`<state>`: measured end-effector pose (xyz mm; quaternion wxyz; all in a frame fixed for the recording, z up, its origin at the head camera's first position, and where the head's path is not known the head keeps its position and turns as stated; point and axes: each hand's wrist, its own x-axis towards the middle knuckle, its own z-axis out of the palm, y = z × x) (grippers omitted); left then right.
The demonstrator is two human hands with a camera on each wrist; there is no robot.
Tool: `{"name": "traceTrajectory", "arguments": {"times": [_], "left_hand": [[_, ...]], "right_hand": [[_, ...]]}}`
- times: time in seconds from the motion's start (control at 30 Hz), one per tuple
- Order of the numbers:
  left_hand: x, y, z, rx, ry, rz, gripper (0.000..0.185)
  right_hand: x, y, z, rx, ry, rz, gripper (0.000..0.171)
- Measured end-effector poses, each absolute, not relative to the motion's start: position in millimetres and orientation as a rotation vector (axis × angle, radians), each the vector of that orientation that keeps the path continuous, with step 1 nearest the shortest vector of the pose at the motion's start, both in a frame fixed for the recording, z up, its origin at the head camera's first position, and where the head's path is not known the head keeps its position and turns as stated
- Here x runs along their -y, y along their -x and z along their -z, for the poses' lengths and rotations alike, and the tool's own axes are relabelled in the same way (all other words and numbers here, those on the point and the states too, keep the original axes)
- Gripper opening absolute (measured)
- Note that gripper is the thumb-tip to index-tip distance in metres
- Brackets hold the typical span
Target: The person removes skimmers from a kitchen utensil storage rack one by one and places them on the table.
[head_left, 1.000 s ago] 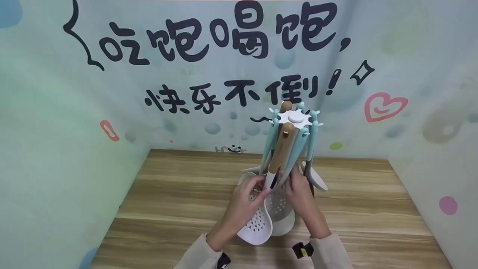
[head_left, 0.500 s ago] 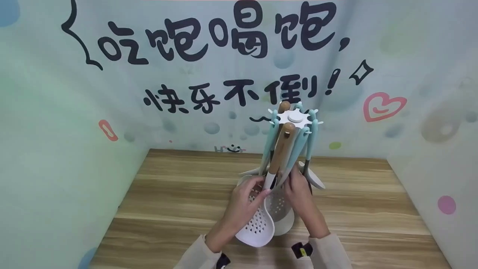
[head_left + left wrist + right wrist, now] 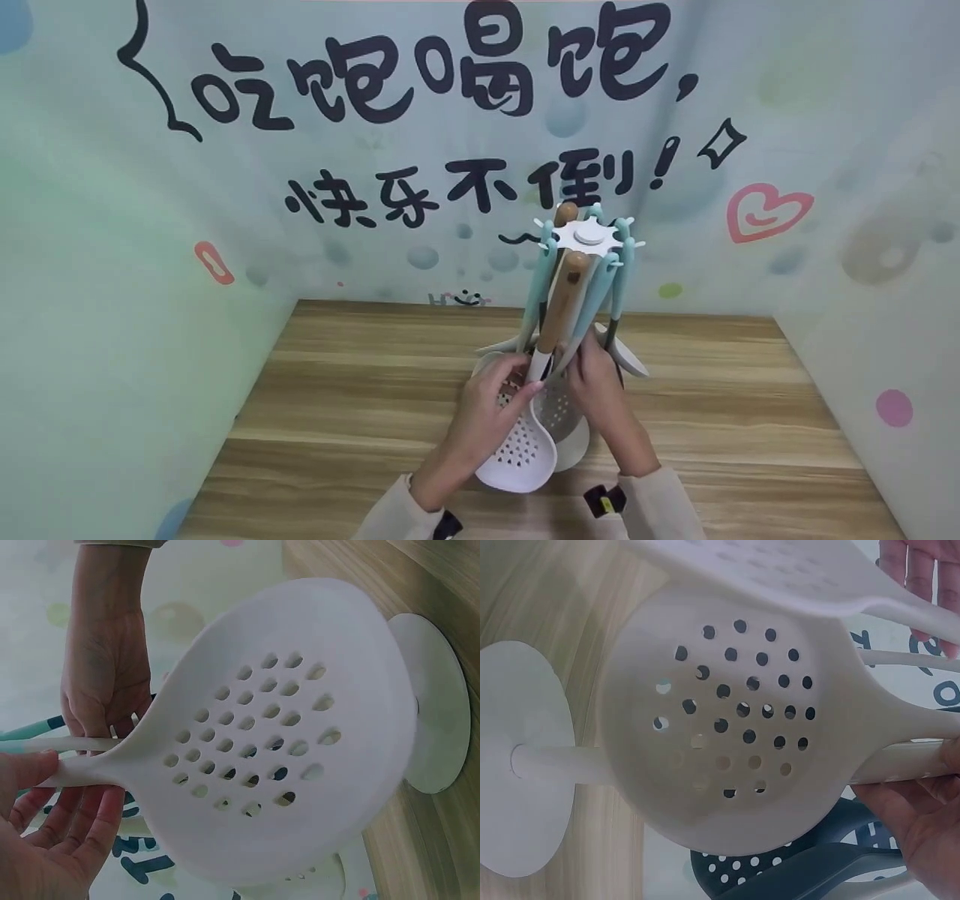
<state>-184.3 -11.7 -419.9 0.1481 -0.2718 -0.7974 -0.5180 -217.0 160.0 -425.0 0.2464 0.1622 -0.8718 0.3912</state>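
Note:
My left hand [image 3: 480, 412] pinches the white neck of a slotted spoon [image 3: 525, 481] with a brown handle [image 3: 562, 307]; in the left wrist view thumb and fingertips meet at its neck. Its handle top is beside the white hooked head of a rotating utensil stand [image 3: 589, 236]; whether it rests on a hook I cannot tell. My right hand [image 3: 604, 379] holds the stand's white pole [image 3: 592, 765], as the right wrist view shows. Between the hands hangs a round-holed skimmer [image 3: 626, 690]. Several turquoise-handled utensils hang around the stand.
The stand's round white base [image 3: 544, 705] rests on the wooden table [image 3: 360, 405]. A ladle-like bowl [image 3: 630, 360] juts out to the right, and dark utensils [image 3: 832, 862] hang behind the pole. A printed cloth [image 3: 420, 255] encloses the back and sides.
The slotted spoon's bowl has shifted slightly to the right. A pale hook tip seen in its handle hole earlier no longer shows. Both hands keep their holds.

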Motion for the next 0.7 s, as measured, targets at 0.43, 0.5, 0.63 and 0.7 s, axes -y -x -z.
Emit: {"name": "traceTrajectory", "arguments": {"times": [0.43, 0.5, 0.63, 0.7], "left_hand": [[14, 181, 419, 2.187, 0.806, 1.448, 0.028], [16, 180, 419, 2.195, 0.799, 1.466, 0.029], [21, 179, 418, 2.238, 0.760, 1.501, 0.031], [23, 178, 418, 2.250, 0.744, 1.507, 0.032]], "right_hand": [[-160, 215, 424, 2.414, -0.440, -1.079, 0.037], [-160, 215, 423, 2.410, -0.436, -1.080, 0.035], [-159, 216, 423, 2.397, -0.422, -1.066, 0.028], [-159, 216, 424, 2.393, -0.419, -1.053, 0.027]]}}
